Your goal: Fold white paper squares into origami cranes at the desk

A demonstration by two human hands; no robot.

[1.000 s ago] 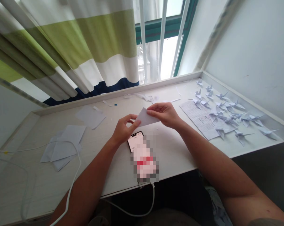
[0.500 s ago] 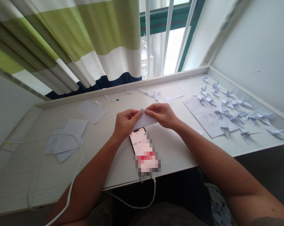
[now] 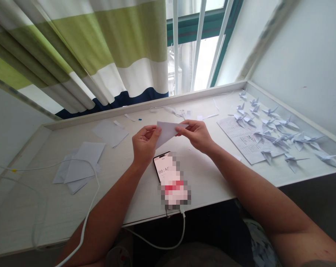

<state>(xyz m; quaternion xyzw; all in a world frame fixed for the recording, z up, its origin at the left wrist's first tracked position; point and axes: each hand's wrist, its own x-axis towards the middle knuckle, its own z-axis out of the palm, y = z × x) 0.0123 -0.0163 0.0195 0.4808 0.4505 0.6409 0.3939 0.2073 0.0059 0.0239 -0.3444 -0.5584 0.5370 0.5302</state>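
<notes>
A folded piece of white paper [image 3: 167,132] is held up between both hands, above the desk. My left hand [image 3: 145,142] pinches its left side between thumb and fingers. At the right corner, my right hand [image 3: 197,135] grips the paper the same way. Below the hands lies a phone [image 3: 170,178] with a running time on its screen, partly blurred, and a white cable plugged into its lower end.
Loose white sheets [image 3: 84,159] lie at the left, with more paper [image 3: 111,132] behind them. Several folded paper cranes [image 3: 282,139] stand at the right, some on a written sheet [image 3: 237,141]. Paper scraps [image 3: 181,113] lie along the back. A white cable [image 3: 94,185] crosses the left forearm.
The hands have moved slightly apart, the left one a little to the left. The paper is turned, so more of its face shows between them. The view has shifted slightly.
</notes>
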